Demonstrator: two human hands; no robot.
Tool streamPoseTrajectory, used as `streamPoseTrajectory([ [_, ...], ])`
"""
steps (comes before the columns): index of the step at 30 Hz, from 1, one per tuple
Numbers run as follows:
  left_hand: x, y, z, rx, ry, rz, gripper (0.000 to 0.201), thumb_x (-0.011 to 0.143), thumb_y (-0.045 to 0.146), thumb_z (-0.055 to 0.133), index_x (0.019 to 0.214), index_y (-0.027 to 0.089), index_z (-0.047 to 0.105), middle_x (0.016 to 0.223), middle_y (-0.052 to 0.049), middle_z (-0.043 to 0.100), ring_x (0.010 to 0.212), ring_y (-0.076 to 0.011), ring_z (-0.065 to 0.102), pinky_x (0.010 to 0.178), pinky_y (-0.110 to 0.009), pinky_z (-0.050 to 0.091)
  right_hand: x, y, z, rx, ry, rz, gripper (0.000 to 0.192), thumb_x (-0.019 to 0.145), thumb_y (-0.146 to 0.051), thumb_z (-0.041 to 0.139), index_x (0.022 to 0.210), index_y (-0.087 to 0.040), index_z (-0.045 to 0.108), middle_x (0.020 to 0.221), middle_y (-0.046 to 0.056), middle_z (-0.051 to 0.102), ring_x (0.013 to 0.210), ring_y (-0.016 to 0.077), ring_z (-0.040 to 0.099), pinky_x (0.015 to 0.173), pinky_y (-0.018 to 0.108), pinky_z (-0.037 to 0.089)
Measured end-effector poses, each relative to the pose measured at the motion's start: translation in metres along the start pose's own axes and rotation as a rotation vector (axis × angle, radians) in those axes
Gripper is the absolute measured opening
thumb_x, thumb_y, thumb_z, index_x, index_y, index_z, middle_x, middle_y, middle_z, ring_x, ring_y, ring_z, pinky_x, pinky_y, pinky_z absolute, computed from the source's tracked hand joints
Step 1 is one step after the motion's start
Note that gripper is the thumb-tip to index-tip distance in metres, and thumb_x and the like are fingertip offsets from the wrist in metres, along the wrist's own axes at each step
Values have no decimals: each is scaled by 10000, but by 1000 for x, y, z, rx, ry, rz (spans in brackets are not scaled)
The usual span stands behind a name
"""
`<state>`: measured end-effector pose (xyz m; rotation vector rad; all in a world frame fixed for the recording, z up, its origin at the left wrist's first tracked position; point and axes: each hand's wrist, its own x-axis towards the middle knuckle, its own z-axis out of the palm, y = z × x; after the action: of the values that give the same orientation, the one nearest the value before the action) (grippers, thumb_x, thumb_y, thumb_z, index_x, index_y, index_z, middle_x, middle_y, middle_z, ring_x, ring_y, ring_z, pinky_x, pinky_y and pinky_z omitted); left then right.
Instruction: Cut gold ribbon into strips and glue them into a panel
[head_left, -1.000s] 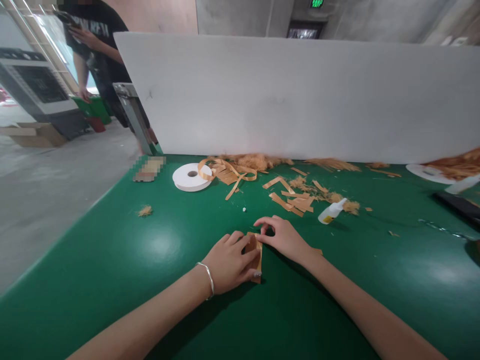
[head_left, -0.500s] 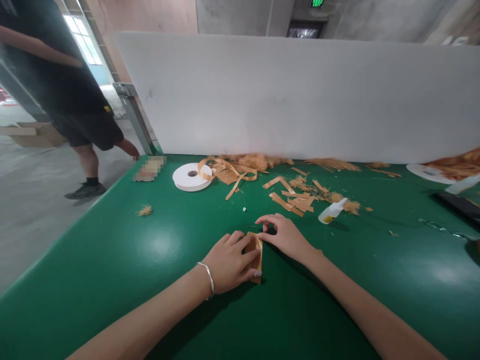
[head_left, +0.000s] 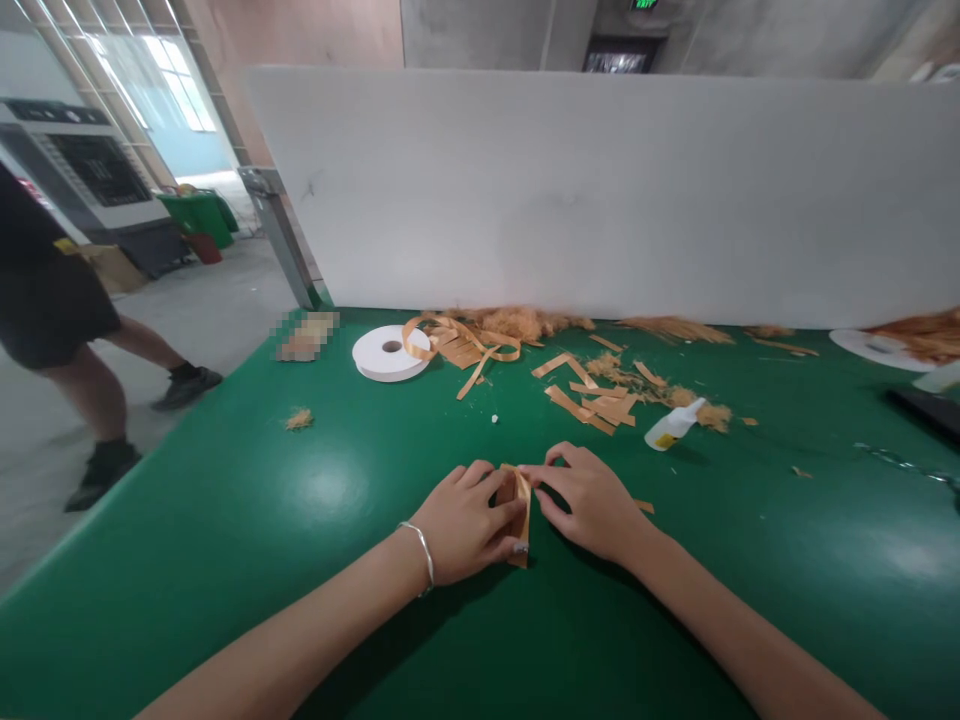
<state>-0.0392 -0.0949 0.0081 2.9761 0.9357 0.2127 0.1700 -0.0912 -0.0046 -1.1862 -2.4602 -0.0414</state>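
A small tan strip piece (head_left: 519,510) is pinched between the left hand (head_left: 465,525) and the right hand (head_left: 592,500), both closed on it, low on the green counter (head_left: 225,520). At 12 o'clock of the hands, loose strips (head_left: 592,400) are scattered before a white board (head_left: 600,190). A tape roll (head_left: 390,353) is seen at 11 o'clock, a glue bottle (head_left: 675,425) at 1 o'clock, and a passing person (head_left: 52,330) at 9 o'clock.
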Motion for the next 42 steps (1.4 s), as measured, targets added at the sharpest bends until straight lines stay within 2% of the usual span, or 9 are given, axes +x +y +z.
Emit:
streamPoseTrajectory([
  [11,0,0,0,16,-14,4,403,879,492,440,1140,217,577,1161,-107,521,1057,-270,440,821,-392,414,1,-1,1,-36,-48,-19,311,865,-202,441,1089,-148,650,824,117,592,833,226,547,674,342,427],
  [15,-1,0,0,19,-2,6,395,874,487,455,1141,222,573,1142,-102,530,1050,-264,444,819,-383,411,1,0,-1,-28,-11,-16,317,871,-209,423,1083,-145,650,827,120,592,823,226,546,673,347,429],
  [19,-1,0,0,3,2,4,391,873,484,458,1137,222,575,1113,-101,539,1049,-263,440,823,-385,412,0,2,-2,-30,35,-12,309,888,-219,395,1021,-157,667,808,114,579,769,206,535,639,326,412],
  [26,0,1,-1,4,-20,0,404,876,485,451,1144,208,574,1149,-103,531,1055,-266,440,827,-390,416,1,1,-1,-41,-9,-48,282,875,-209,418,968,-148,677,785,109,565,784,211,524,643,323,394],
  [38,0,0,1,15,-8,14,381,883,468,443,1129,207,572,1191,-106,526,1055,-265,440,826,-391,414,0,1,0,-56,11,-72,296,876,-205,418,1032,-140,661,798,113,584,804,215,525,652,329,387],
  [42,0,1,1,32,-9,6,407,871,447,472,1198,209,515,1236,-106,502,1075,-269,433,851,-393,410,1,0,1,-49,12,-95,302,880,-205,418,1052,-128,654,785,112,588,817,222,524,655,335,385],
])
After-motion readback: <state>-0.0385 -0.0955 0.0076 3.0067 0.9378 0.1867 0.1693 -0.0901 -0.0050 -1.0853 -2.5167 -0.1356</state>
